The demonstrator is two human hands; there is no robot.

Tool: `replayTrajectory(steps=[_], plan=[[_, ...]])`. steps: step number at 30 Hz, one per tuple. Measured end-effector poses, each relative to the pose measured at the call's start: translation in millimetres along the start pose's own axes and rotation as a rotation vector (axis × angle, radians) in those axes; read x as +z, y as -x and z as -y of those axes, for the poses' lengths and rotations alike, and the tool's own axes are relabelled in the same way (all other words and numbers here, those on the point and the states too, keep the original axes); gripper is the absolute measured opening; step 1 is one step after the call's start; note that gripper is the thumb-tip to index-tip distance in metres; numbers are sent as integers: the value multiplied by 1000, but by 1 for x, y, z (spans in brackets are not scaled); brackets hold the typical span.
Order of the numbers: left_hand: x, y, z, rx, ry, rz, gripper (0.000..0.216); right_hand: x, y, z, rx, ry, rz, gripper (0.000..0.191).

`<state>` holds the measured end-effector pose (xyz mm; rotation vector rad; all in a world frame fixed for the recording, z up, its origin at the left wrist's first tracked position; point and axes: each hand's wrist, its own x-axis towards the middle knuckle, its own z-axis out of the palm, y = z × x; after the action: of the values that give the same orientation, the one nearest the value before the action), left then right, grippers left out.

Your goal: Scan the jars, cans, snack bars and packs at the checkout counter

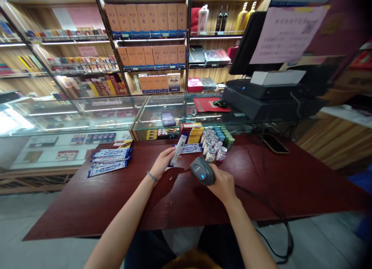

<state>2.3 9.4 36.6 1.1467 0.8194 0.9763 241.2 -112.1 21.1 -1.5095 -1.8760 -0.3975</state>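
My left hand (162, 160) is closed on a long blue-and-white snack pack (178, 149), holding it tilted upright above the dark red table (116, 199). Just to its right, my right hand (222, 184) grips a dark grey barcode scanner (202, 170) with a small blue light, its head turned toward the pack. A cable (270, 207) runs from the scanner across the table and over the front edge.
Three more blue snack packs (109, 160) lie at the table's left. Another pack (190, 148), stacked boxes (192, 131) and several small cans (215, 145) stand behind the hands. A phone (274, 143), a till printer (270, 95) and glass counters (87, 114) lie beyond.
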Motion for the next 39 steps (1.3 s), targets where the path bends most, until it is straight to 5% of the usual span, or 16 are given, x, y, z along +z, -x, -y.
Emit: replayTrajectory(steps=[4,11,16,32,39], plan=[[4,-7,5,115,-195,8,45,-1,1,-2,13,16,-27,27],[12,-24,19,577,-1045,-74,24,-10,1,-18,107,107,-89,26],[22,-36,36,706,-1338,-11,21,-16,3,-30,155,177,-81,28],[17,-45,53,706,-1389,-22,18,-14,7,-33,242,152,9,22],[-5,-31,28,752,-1375,-52,23,-14,4,-28,222,206,-3,25]])
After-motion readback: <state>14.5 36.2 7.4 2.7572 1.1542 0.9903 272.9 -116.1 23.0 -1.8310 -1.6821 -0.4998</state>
